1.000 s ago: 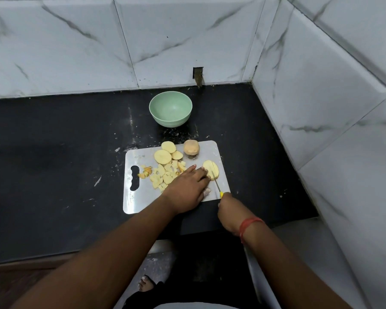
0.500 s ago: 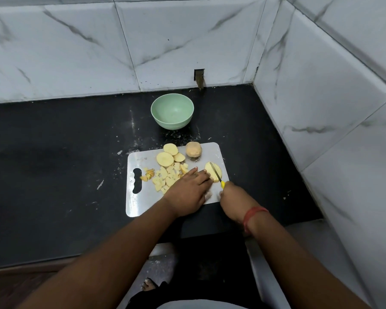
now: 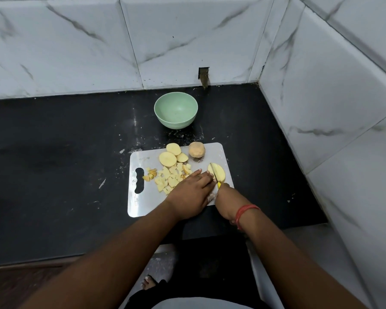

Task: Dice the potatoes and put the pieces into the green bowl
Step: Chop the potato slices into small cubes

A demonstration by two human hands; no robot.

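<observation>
My right hand grips the yellow-handled small knife, fingers curled round the handle so that only a bit of yellow shows above my knuckles. The thin blade lies across the pale yellow potato slice near the right edge of the rectangular silver metal cutting board. My left hand lies palm down on the board just left of that slice, fingers straight and close together, their tips at the slice's edge; I cannot tell whether they press on it.

Left of my fingers sits a heap of small diced potato pieces, with a few browner bits beside the board's handle cut-out. Beyond the heap lie three round potato slices, and next to them, at the board's far edge, stands an unpeeled brown potato chunk.

The round pale green bowl stands on the black stone counter beyond the board, apart from it, near the white marble-patterned wall tiles. No potato shows inside it. A red thread band circles my right wrist.
</observation>
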